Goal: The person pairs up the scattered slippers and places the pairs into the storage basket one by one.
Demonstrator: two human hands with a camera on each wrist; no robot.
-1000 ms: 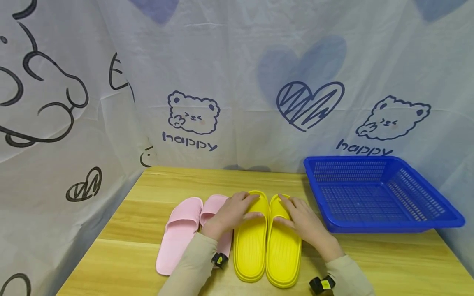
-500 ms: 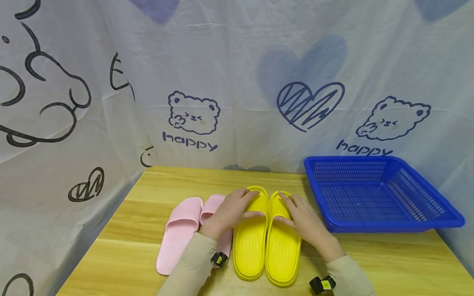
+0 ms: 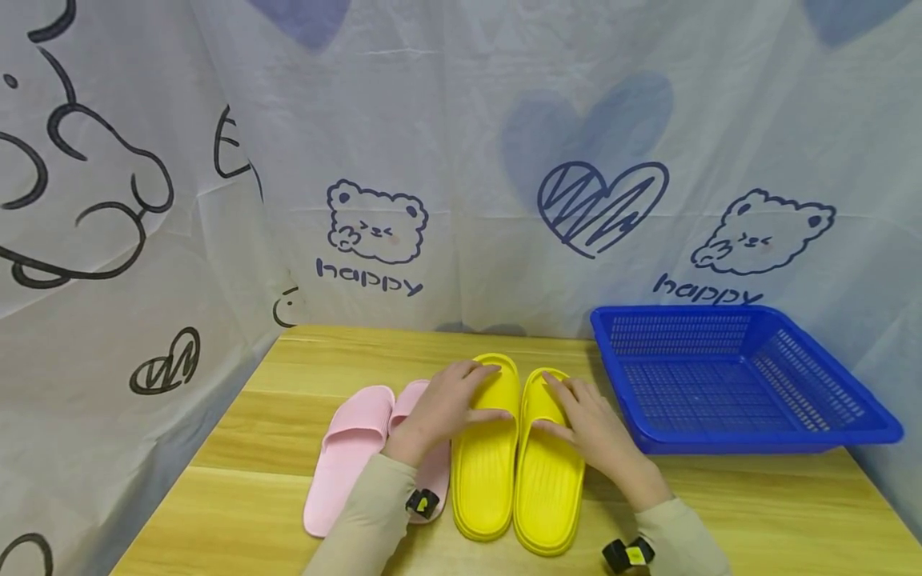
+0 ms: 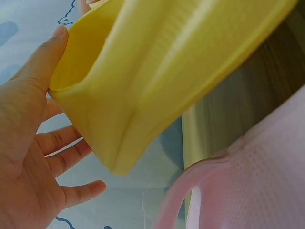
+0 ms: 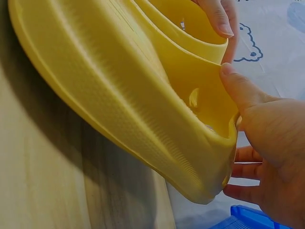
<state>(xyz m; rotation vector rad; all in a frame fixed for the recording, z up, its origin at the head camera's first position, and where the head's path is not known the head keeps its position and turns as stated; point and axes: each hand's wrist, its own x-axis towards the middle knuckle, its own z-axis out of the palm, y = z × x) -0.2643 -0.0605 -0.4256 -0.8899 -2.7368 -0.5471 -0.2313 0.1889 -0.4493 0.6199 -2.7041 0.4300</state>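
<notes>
A pair of yellow slippers lies side by side on the wooden table, toes pointing away from me. My left hand (image 3: 441, 408) grips the left yellow slipper (image 3: 484, 484) at its strap, thumb along the strap's opening edge and fingers reaching toward the toe end. In the left wrist view the thumb presses the strap (image 4: 71, 57) while the other fingers spread beside the toe. On the right yellow slipper (image 3: 549, 500), my right hand (image 3: 592, 424) pinches the strap likewise; in the right wrist view its thumb is on the strap edge (image 5: 214, 90). The left slipper sits slightly farther forward.
Pink slippers (image 3: 346, 476) lie left of the yellow pair, one partly hidden under my left forearm. A blue mesh basket (image 3: 720, 442) stands at the back right of the table (image 3: 238, 488). Behind hangs a printed white cloth (image 3: 468, 144).
Both yellow slippers have slid a little away from me, the left one farther than the right. My left hand has moved slightly forward with its slipper; the right hand looks nearly still.
</notes>
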